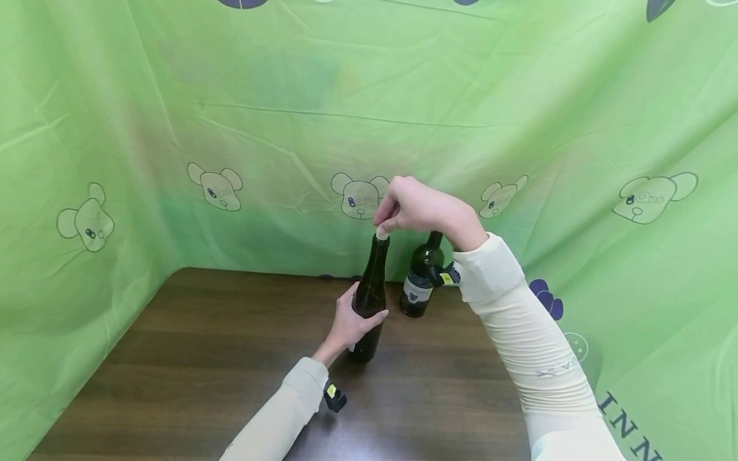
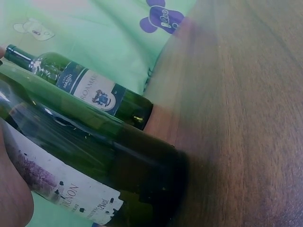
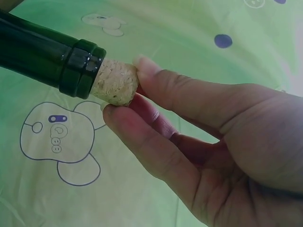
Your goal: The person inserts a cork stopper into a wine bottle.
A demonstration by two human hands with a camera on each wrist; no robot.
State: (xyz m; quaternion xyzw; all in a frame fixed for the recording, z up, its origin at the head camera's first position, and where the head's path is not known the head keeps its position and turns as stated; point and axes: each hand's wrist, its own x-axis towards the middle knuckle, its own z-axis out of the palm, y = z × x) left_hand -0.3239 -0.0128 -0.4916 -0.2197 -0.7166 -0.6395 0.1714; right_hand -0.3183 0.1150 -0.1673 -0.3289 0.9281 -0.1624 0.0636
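Observation:
A dark green wine bottle (image 1: 371, 282) stands near the middle of the table, and my left hand (image 1: 350, 320) grips its body. In the left wrist view the white label (image 2: 61, 182) on this bottle shows beside part of my hand. A pale cork (image 3: 116, 81) sits in the bottle's mouth, with much of its length standing out above the rim. My right hand (image 1: 423, 208) pinches the cork between thumb and fingers, seen closely in the right wrist view. The cork's lower end is hidden inside the neck.
A second green wine bottle (image 1: 416, 282) with a white and blue label stands behind and to the right, its neck partly covered by my right hand. The brown wooden table (image 1: 230, 358) meets a green printed cloth (image 1: 259, 128) at the back and sides.

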